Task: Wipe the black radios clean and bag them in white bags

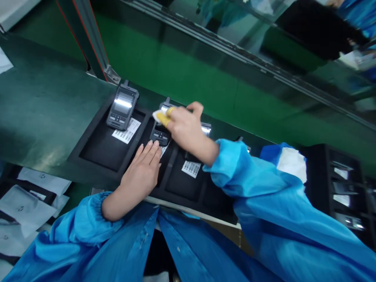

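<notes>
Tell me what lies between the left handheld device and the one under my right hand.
Head view: a white barcode label and the black tray's raised divider lie between them; the right hand grips a white cloth.

the worktop is deep green with a dull sheen. the tray on it is matt black. left of centre, the handset is dark grey with a pale silvery screen; the second handset at centre is black. each label is white with black barcode stripes. the fingers of the right hand wear yellow covers, and the cloth there is white. both sleeves are bright blue. the pouches at lower left are whitish grey.
</notes>
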Demonstrator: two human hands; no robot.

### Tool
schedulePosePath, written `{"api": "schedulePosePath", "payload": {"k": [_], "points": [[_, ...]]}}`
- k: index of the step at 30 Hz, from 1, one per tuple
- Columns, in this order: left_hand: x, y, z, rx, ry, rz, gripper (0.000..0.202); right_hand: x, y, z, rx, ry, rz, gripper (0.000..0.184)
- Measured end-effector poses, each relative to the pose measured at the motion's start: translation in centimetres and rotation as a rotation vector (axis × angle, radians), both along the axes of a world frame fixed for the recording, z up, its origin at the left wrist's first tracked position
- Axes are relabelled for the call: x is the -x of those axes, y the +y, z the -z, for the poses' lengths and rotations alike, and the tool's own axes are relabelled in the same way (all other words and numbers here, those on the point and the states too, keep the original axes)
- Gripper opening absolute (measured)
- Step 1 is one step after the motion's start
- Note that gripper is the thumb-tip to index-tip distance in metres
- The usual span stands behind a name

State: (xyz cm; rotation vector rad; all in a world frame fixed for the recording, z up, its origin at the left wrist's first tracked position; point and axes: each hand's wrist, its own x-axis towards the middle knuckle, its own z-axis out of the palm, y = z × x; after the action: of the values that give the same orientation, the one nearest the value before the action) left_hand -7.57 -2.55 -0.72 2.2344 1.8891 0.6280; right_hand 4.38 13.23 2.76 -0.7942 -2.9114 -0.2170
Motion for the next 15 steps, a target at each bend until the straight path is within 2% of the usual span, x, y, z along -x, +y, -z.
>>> {"api": "schedulePosePath", "payload": {"k": [3, 5, 8, 10, 13, 15], "points": [[0.0, 0.0, -0.3, 0.001, 0.006, 0.006, 0.043, -0.9, 2.4, 0.5, -0.023, 0.125, 0.130, 0.046], [0.0, 0.1, -0.3, 0.007, 0.002, 0.011, 0.043, -1.7, 2.4, 1.5, -0.009, 0.158, 0.135, 0.045], [-0.1, 0.3, -0.3, -0.014, 0.007, 0.009, 0.041, -2.7, -0.1, 3.0, 0.022, 0.132, 0.074, 0.041], [-0.1, 0.3, -0.3, -0.078, 0.016, 0.009, 0.039, -3.0, -2.4, 3.5, 0.035, 0.107, 0.012, 0.040], [0.2, 0.1, -0.5, -0.217, -0.022, -0.015, 0.036, -3.0, -5.0, 2.9, 0.077, 0.041, -0.060, 0.040], [0.8, -0.3, -0.9, -0.296, -0.072, -0.057, 0.035, -2.8, -5.7, 1.9, 0.121, -0.004, -0.097, 0.040]]}}
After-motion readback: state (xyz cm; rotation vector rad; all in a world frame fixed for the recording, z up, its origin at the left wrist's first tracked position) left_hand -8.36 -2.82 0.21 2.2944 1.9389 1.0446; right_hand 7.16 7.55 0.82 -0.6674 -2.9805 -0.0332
